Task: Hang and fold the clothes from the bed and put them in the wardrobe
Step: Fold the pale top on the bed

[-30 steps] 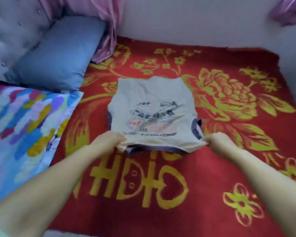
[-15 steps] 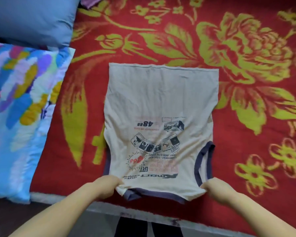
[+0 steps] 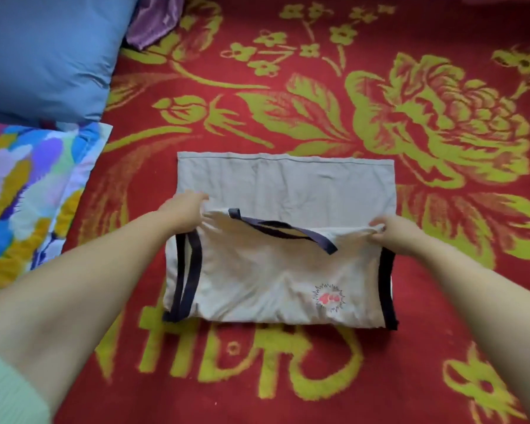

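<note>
Big red blanket (image 3: 288, 87) with yellow-green flowers and lettering pretty much fills the view. Up in its far-left corner sits a plain blue pillow (image 3: 43, 56), and a multicoloured patterned pillow (image 3: 28, 194) lies just nearer along the left edge. Some purple fabric (image 3: 153, 22) is bunched beside the blue pillow.

Soft, even daylight, faint shadows; edges bowed and perhaps slightly blurred.

A single head-worn camera looks steeply down, close over the bed (image 3: 288, 87), taking in cloth beyond the fingers (image 3: 201, 198).
</note>
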A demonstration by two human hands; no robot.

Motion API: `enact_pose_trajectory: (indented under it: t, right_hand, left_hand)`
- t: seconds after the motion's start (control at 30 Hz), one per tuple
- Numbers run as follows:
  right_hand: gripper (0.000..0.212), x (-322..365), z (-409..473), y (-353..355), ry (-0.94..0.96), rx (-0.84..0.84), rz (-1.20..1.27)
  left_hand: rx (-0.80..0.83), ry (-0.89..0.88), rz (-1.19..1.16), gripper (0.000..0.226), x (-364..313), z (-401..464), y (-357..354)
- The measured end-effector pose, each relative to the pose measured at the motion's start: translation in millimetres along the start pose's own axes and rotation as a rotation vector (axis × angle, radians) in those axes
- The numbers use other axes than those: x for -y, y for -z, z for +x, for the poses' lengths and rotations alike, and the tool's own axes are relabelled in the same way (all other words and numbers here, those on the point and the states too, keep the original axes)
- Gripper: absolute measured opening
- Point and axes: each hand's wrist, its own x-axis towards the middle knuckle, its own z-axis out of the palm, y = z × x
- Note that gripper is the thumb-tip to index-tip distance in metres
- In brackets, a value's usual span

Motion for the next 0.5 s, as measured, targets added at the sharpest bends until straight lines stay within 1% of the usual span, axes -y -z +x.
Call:
enact_pose_trajectory:
  t: [0.03, 0.07, 0.1, 0.13, 0.17, 0.2, 0.23, 0.27, 0.3, 0.33, 0.37, 0.4, 0.47, 0.5]
  right_hand:
    - [0.045, 3.7, 6.3, -5.9, -0.043, -0.137, -0.022]
    - [0.048, 8.8, 6.6, -16.4, -0.042, -0.267, -0.08]
    - [0.049, 13.8, 3.7, -31.9, 0.008, -0.356, -0.154]
    - [0.051, 18.3, -1.3, -53.1, 0.105, -0.396, -0.227]
    - [0.055, 22.9, -8.1, -78.0, 0.218, -0.374, -0.28]
    - [0.059, 25.7, -16.0, -102.9, 0.312, -0.314, -0.295]
    - [0.059, 26.6, -23.5, -125.6, 0.358, -0.223, -0.297]
    - [0.058, 24.9, -28.5, -145.1, 0.346, -0.155, -0.318]
    - [0.057, 21.2, -33.7, -159.3, 0.286, -0.077, -0.329]
    - [0.059, 15.0, -37.2, -170.6, 0.226, -0.028, -0.34]
    - [0.062, 6.2, -38.9, -177.5, 0.172, -0.011, -0.331]
    - [0.063, -2.8, -39.3, -179.0, 0.134, -0.046, -0.321]
    - [0.064, -22.1, -41.7, -179.7, 0.026, -0.068, -0.226]
    - [0.063, -28.2, -44.0, -177.9, -0.018, -0.066, -0.207]
  left_hand:
    - [-0.126, 0.017, -0.031, 0.052, -4.7, 5.5, -5.0]
    - [-0.191, -0.008, -0.027, 0.055, -11.3, 6.4, -16.0]
    - [-0.208, -0.058, -0.008, 0.058, -18.2, 3.8, -35.4]
    - [-0.202, -0.12, 0.021, 0.06, -26.3, -5.4, -58.8]
    - [-0.189, -0.2, 0.047, 0.061, -34.0, -17.5, -85.6]
    - [-0.155, -0.274, 0.075, 0.062, -40.6, -31.9, -110.3]
    - [-0.1, -0.313, 0.09, 0.064, -44.6, -46.3, -131.0]
    - [-0.048, -0.305, 0.099, 0.071, -44.3, -57.4, -150.6]
    - [0.012, -0.251, 0.08, 0.078, -40.4, -67.1, -165.0]
    - [0.036, -0.164, 0.054, 0.082, -31.3, -73.8, -180.3]
    - [0.048, -0.074, 0.022, 0.084, -20.3, -78.3, -194.0]
    - [0.027, -0.024, -0.005, 0.084, -7.9, -81.9, -205.3]
    - [0.02, -0.027, 0.001, 0.086, 12.4, -87.0, -218.4]
    - [0.029, -0.071, 0.058, 0.088, 18.9, -90.7, -219.2]
